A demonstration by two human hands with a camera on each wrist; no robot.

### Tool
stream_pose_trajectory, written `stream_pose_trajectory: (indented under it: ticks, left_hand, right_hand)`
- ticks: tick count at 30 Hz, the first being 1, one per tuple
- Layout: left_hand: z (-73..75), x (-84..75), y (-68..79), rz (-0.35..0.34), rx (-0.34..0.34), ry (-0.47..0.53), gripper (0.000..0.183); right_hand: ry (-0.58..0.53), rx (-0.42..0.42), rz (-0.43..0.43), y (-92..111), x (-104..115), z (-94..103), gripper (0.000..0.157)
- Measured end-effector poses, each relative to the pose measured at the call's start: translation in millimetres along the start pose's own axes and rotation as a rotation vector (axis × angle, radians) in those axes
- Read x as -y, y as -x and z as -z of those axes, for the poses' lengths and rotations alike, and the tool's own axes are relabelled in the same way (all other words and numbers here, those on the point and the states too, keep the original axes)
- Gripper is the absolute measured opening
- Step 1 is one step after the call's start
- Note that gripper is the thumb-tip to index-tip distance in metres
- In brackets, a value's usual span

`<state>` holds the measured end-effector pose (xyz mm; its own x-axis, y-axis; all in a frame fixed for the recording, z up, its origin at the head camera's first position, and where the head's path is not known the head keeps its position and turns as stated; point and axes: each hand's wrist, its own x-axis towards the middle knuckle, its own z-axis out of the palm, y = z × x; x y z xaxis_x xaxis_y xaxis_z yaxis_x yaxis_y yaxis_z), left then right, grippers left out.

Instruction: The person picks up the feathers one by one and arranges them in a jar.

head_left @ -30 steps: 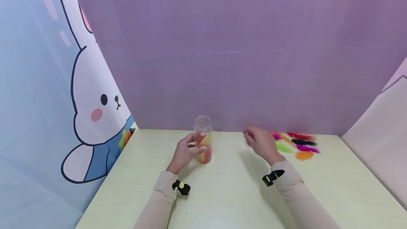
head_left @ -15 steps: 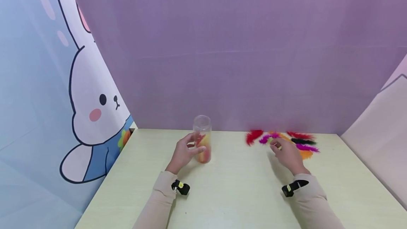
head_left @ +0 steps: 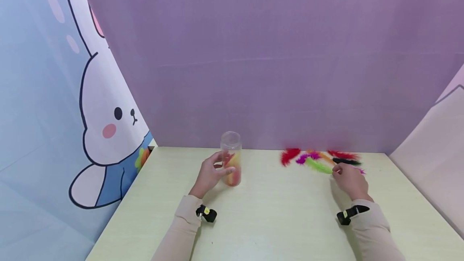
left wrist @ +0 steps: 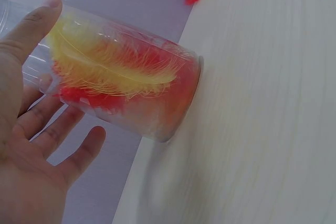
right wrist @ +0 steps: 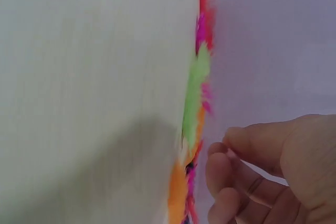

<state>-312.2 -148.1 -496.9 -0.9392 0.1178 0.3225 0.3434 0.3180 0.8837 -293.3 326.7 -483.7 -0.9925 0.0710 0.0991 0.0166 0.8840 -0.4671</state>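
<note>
My left hand (head_left: pixel 210 172) grips a clear jar (head_left: pixel 230 140) standing upright on the table. In the left wrist view the thumb and fingers wrap its upper part; inside are a yellow feather (left wrist: pixel 115 72) and red ones. My right hand (head_left: pixel 351 180) hovers low over the loose feathers, its fingers loosely bent and nothing seen between them. The fingertips are right at the near end of a green feather (head_left: pixel 319 166). In the right wrist view an orange feather (right wrist: pixel 177 192) lies beside the hand; in the head view the hand hides it.
Along the back of the pale table (head_left: pixel 275 212), left of the hand, are a red feather (head_left: pixel 290 156) and a magenta feather (head_left: pixel 302 158). Farther right lie another red feather (head_left: pixel 342 155) and a black feather (head_left: pixel 346 161). A purple cloth (head_left: pixel 253 71) rises behind.
My right hand has moved right across the feathers, uncovering the red, magenta and green ones and covering the orange one. My left hand and the jar stay in place.
</note>
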Motion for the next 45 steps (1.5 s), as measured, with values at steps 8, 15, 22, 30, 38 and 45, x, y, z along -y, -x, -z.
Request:
stream_pose_trajectory:
  ticks: [8,15,22,30,38,45]
  left_hand:
    - [-0.8,-1.4,1.2,0.029,-0.004,-0.006,0.066]
    - [-0.7,-1.9,0.8,0.027,0.007,0.000,0.068]
    - [-1.1,-4.7,1.4,0.022,0.006,0.005,0.066]
    - [-2.2,-6.1,1.5,0.019,-0.007,0.037,0.064]
    - [-5.0,-6.8,0.5,0.050,-0.026,0.042,0.064]
    - [-4.1,-7.8,-0.2,0.064,-0.044,0.032,0.062]
  right_hand:
    - [0.062,0.060,-0.031,-9,-10,4.7,0.023]
    - [0.118,0.088,-0.037,-17,-10,7.4,0.024]
    - [0.151,0.120,-0.030,-27,-15,6.0,0.023]
    - [0.152,0.105,-0.020,-31,-24,-0.5,0.013]
    - [0.065,0.094,-0.043,-25,-21,7.2,0.018]
    - [0.010,0.054,-0.030,-21,-18,9.7,0.022]
